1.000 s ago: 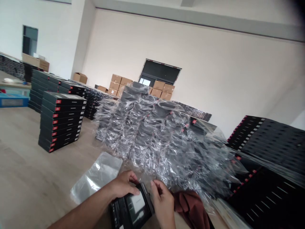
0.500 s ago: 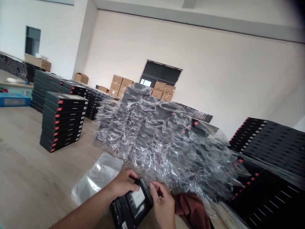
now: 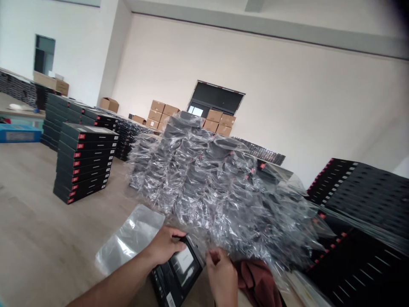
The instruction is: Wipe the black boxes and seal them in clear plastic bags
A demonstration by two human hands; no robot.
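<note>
Item: one black printed box (image 3: pixel 179 277), low in the view between both hands, tilted, its long axis apparently running from lower left to upper right. Contact with the desk (image 3: pixel 35 226): cannot tell.
Left hand (image 3: pixel 166 248): the nearer, touching; fingers clamped on the box's upper-left edge, thumb over its printed face.
Right hand (image 3: pixel 223 275): just beside the box's right edge; fingertips together, anything between them too small to tell. From these fingers the box lies left.
Adjacent: clear plastic bag (image 3: pixel 129 241), flat, left of the box; brown cloth (image 3: pixel 260 283), right of the right hand.
</note>
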